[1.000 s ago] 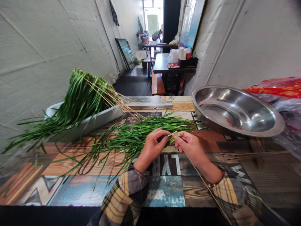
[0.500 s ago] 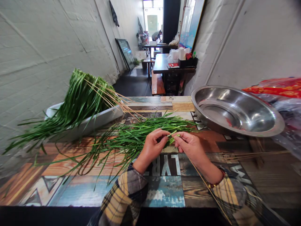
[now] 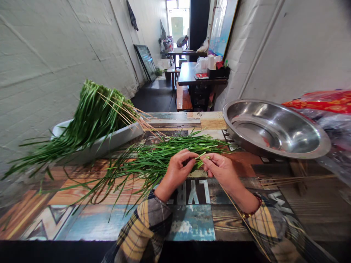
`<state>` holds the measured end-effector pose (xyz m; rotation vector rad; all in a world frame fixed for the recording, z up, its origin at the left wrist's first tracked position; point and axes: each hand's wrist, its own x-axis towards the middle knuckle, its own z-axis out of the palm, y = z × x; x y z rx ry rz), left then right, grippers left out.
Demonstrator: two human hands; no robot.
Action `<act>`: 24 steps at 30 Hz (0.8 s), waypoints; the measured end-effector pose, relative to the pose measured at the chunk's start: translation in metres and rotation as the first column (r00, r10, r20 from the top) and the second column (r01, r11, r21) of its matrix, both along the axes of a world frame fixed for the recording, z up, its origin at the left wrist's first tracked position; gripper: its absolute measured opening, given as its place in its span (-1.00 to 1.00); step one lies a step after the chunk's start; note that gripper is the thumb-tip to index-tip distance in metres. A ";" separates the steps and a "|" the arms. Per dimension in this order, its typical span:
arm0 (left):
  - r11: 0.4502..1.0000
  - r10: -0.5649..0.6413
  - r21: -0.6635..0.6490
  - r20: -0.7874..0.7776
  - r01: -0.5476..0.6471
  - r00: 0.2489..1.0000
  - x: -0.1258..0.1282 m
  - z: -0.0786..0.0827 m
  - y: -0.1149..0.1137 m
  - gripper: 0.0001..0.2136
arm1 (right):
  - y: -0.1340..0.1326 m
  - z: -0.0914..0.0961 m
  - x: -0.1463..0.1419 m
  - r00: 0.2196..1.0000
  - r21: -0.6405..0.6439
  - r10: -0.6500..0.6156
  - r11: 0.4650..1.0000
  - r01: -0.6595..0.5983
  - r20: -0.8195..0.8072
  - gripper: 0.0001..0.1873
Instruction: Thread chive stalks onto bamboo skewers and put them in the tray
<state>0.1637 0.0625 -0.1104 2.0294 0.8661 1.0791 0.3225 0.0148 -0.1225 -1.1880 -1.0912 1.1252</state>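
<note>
Both my hands meet over a loose pile of garlic chives (image 3: 153,157) on the table. My left hand (image 3: 179,168) is closed in a pinch on the pale stem ends of a few chives. Facing it, my right hand (image 3: 221,170) pinches the same stem ends between thumb and fingers. Thin bamboo skewers (image 3: 241,215) run from under my right palm down past the wrist; their tips are hidden. On the left, skewered chives (image 3: 101,106) are stacked in a white tray (image 3: 117,140), leaves hanging over its side.
A wide steel basin (image 3: 276,128) stands at the right, beside plastic bags (image 3: 326,109). Several loose skewers (image 3: 296,179) lie in front of it on the patchwork tabletop (image 3: 109,221). Farther off are another table (image 3: 189,71), a bench (image 3: 183,96) and a bending person (image 3: 182,41).
</note>
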 end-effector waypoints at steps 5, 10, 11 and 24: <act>1.000 -0.008 -0.004 0.011 0.008 1.000 0.000 -0.001 0.000 -0.86 | 0.002 -0.004 0.000 0.998 0.008 0.019 1.000 -0.018 -0.061 -0.66; 1.000 -0.016 -0.017 0.028 0.017 0.999 0.000 -0.002 0.000 -0.87 | 0.002 -0.004 0.001 0.996 0.057 0.054 0.997 -0.050 -0.070 -0.61; 1.000 -0.018 -0.024 0.033 0.019 0.999 0.000 -0.002 0.000 -0.87 | 0.002 -0.004 0.001 0.996 0.063 0.054 0.997 -0.050 -0.065 -0.64; 0.966 -0.126 -0.225 0.019 0.127 0.992 0.004 0.005 -0.006 -0.82 | 0.002 -0.007 0.000 0.997 0.114 0.038 0.992 -0.046 0.068 -0.75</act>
